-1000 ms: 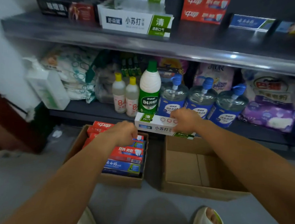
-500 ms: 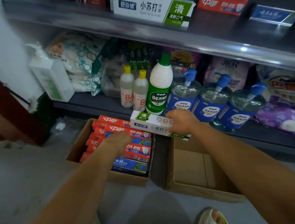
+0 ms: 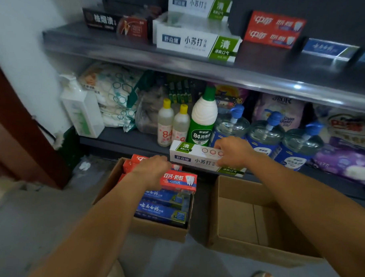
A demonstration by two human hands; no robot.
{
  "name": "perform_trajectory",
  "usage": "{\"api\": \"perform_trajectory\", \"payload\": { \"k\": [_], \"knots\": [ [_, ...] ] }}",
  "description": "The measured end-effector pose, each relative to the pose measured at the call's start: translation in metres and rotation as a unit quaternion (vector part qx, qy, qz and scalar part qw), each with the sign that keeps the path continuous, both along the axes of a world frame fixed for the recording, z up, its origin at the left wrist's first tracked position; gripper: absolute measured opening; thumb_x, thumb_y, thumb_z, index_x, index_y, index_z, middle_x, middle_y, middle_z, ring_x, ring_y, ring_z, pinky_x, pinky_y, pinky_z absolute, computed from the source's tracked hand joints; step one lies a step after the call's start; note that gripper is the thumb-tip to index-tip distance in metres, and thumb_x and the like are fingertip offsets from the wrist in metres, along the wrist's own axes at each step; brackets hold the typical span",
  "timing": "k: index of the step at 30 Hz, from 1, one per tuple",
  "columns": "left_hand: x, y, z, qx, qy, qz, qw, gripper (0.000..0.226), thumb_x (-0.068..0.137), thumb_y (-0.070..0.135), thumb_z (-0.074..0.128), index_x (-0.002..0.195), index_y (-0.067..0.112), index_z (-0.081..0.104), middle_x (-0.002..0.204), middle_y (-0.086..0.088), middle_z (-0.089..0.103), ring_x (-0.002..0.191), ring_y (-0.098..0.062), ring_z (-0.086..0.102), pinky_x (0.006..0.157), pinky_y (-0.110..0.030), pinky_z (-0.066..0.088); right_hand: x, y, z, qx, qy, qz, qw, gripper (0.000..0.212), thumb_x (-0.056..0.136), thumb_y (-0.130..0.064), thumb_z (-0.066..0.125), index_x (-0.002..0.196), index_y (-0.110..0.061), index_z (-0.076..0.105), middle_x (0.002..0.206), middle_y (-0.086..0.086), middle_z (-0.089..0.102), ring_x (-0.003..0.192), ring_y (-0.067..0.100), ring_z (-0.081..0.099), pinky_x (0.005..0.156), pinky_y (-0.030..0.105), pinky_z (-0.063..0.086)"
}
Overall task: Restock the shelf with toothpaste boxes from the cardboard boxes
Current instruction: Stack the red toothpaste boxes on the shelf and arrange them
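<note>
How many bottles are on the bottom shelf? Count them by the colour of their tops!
Yellow-capped bottles: 2
Green-capped bottle: 1
Blue-pump bottles: 3
White-pump bottle: 1
Total: 7

We've got both arms stretched fwd. Our left hand [image 3: 153,170] is knuckles-up, fingers curled over a red toothpaste box [image 3: 178,180]. Our right hand [image 3: 232,153] pinches a white toothpaste box [image 3: 195,157], held off to the right.
</note>
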State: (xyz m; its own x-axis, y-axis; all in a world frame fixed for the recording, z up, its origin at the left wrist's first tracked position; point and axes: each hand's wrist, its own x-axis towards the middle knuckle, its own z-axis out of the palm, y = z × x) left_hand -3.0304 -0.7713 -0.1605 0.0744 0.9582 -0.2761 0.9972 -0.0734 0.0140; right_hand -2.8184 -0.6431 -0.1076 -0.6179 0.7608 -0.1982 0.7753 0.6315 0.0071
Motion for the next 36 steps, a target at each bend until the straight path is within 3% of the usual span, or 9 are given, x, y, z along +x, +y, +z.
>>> {"api": "perform_trajectory", "payload": {
  "k": [3,11,17,21,23,30,36],
  "knots": [
    [-0.004,-0.008,0.039,0.058,-0.002,0.001,0.998,0.049,0.079,0.026,0.073,0.122,0.018,0.051,0.122,-0.004,0.05,0.117,-0.023,0.048,0.09,-0.039,0.045,0.001,-0.006,0.033,0.025,-0.002,-0.001,1.0,0.036,0.075,-0.034,0.072,0.106,-0.021,0.061,0.101,-0.001,0.063,0.093,0.019,0.057,0.07,0.034,0.047],
    [-0.015,-0.026,0.146,0.198,0.025,-0.018,0.98,0.045,0.081,0.031,0.068,0.12,0.02,0.05,0.12,0.001,0.05,0.116,-0.017,0.046,0.088,-0.033,0.046,0.0,-0.023,0.14,0.076,0.038,0.007,0.996,0.034,0.073,-0.036,0.074,0.102,-0.024,0.063,0.099,-0.004,0.064,0.086,0.017,0.056,0.07,0.033,0.05],
    [-0.026,-0.023,0.221,0.271,0.035,-0.019,0.962,0.042,0.08,0.033,0.068,0.115,0.019,0.051,0.116,0.002,0.049,0.113,-0.016,0.046,0.082,-0.033,0.047,-0.009,-0.021,0.219,0.115,0.08,0.012,0.99,0.035,0.072,-0.034,0.075,0.104,-0.025,0.064,0.097,-0.004,0.062,0.086,0.017,0.057,0.063,0.03,0.041],
    [-0.04,-0.005,0.258,0.308,0.042,-0.019,0.95,0.045,0.079,0.031,0.07,0.118,0.022,0.05,0.117,0.005,0.049,0.114,-0.014,0.046,0.082,-0.034,0.05,-0.024,-0.004,0.265,0.134,0.108,0.02,0.985,0.033,0.074,-0.031,0.076,0.104,-0.02,0.066,0.094,-0.005,0.065,0.083,0.015,0.06,0.068,0.033,0.052],
    [-0.048,0.008,0.275,0.316,0.043,-0.022,0.947,0.048,0.078,0.032,0.07,0.12,0.023,0.049,0.119,0.006,0.049,0.116,-0.014,0.045,0.085,-0.037,0.051,-0.034,0.01,0.283,0.137,0.114,0.021,0.984,0.029,0.076,-0.029,0.075,0.102,-0.019,0.066,0.093,-0.004,0.066,0.081,0.014,0.06,0.065,0.028,0.049],
    [-0.088,0.071,0.314,0.372,0.042,-0.007,0.927,0.046,0.08,0.035,0.07,0.119,0.021,0.05,0.115,0.003,0.049,0.112,-0.015,0.046,0.079,-0.035,0.049,-0.076,0.089,0.32,0.161,0.135,-0.005,0.978,0.028,0.074,-0.03,0.077,0.099,-0.022,0.069,0.094,-0.002,0.069,0.087,0.018,0.063,0.081,0.044,0.055],
    [-0.123,0.133,0.321,0.39,0.028,0.008,0.92,0.044,0.079,0.034,0.072,0.116,0.018,0.053,0.112,0.0,0.051,0.11,-0.016,0.047,0.076,-0.037,0.05,-0.115,0.16,0.313,0.151,0.136,-0.011,0.979,0.037,0.079,-0.026,0.076,0.113,-0.018,0.064,0.105,0.001,0.066,0.093,0.02,0.061,0.087,0.042,0.052]
  ]
}}
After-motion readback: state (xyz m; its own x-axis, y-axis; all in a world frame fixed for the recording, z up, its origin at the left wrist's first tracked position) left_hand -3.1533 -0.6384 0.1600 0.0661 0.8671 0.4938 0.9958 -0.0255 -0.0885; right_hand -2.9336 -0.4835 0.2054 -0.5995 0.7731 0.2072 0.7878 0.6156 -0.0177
